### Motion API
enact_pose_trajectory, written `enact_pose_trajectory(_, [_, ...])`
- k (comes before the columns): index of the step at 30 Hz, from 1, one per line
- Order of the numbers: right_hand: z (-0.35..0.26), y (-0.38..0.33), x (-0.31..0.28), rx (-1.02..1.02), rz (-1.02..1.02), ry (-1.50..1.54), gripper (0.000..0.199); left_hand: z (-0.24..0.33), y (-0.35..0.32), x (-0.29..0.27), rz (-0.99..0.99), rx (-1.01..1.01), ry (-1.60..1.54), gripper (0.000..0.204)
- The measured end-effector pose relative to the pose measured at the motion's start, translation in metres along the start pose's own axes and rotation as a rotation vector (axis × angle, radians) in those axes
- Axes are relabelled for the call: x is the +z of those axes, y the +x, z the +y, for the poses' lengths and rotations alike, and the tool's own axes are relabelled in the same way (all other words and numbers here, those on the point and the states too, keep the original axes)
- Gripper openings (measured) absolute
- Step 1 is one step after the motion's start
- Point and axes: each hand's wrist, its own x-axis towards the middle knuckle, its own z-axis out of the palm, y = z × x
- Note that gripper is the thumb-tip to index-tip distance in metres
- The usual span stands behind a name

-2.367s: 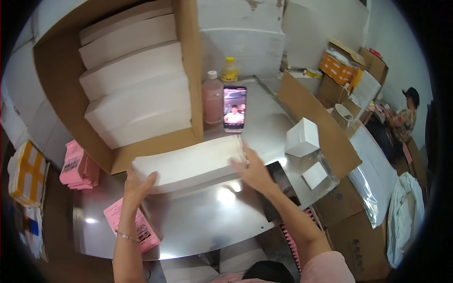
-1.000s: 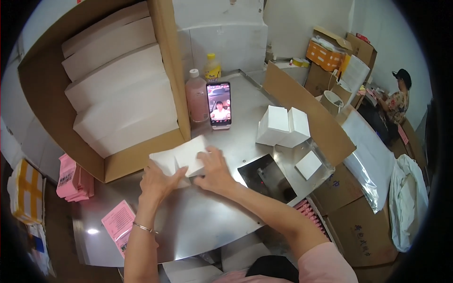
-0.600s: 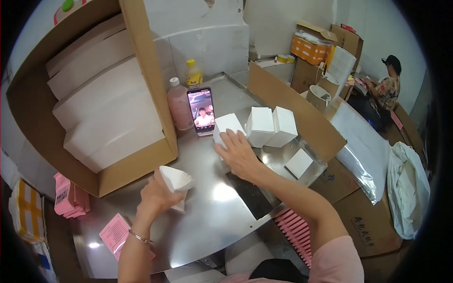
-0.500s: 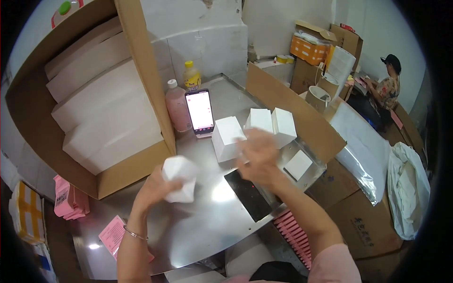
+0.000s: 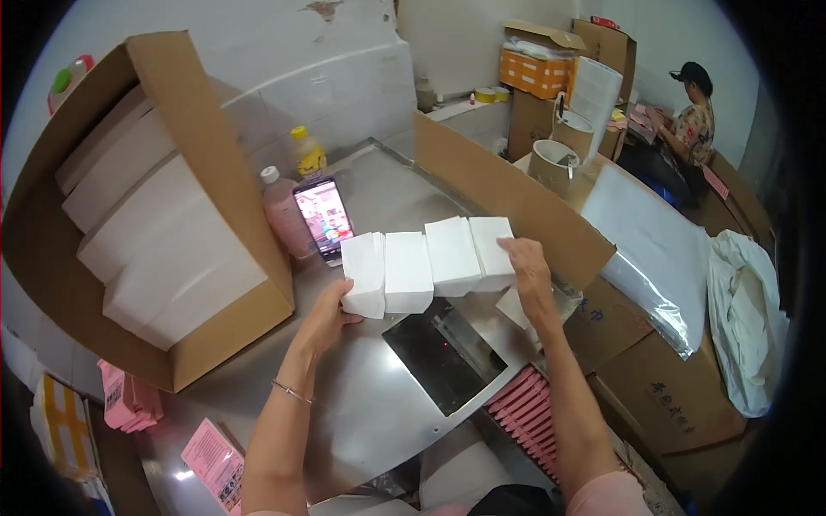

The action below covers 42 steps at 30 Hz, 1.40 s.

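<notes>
Across from me, the left hand (image 5: pixel 325 315) and right hand (image 5: pixel 528 265) hold opposite ends of a row of four white, blocky paper stacks (image 5: pixel 409 271) over the silvery metal table (image 5: pixel 366 417). They look light, soft, likely to splay; best squeezed evenly endwise.

Pale-walled workroom, shiny metal worktop (image 5: pixel 353 421)
The white wall (image 5: pixel 258 52) behind is chipped high up; a pale wall (image 5: pixel 714 43) stands at far right; bright reflections (image 5: pixel 184 475) spot the metal.
</notes>
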Motion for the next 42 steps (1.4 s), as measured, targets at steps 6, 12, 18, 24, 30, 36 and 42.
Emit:
enact_pose_trajectory(6, [-0.003,-0.036,-0.009,0.015,0.276,-0.016,0.035,-0.009,0.059,0.013,0.03,0.271,0.127,0.046])
enact_pose_trajectory(12, [0.01,-0.051,-0.011,0.017,0.362,0.024,0.04,0.002,0.112,0.044,0.135,0.366,0.067,0.047])
enact_pose_trajectory(18, [0.003,-0.058,-0.002,0.005,0.292,0.096,0.04,0.01,0.164,0.065,0.196,0.404,0.056,0.079])
enact_pose_trajectory(24, [0.0,-0.062,0.005,-0.059,0.255,0.155,0.038,0.017,0.188,0.073,0.074,0.453,0.112,0.099])
enact_pose_trajectory(30, [-0.019,-0.101,-0.019,-0.083,0.043,-0.584,0.039,0.022,0.125,0.058,0.131,0.374,0.301,0.087])
enact_pose_trajectory(36, [-0.046,-0.125,0.012,-0.07,-0.154,-0.771,0.047,0.007,-0.036,0.063,-0.345,0.367,0.358,0.034])
enact_pose_trajectory(42, [0.007,-0.126,-0.02,-0.175,-0.077,-0.567,0.024,0.083,-0.203,0.087,-0.606,1.067,0.22,0.03])
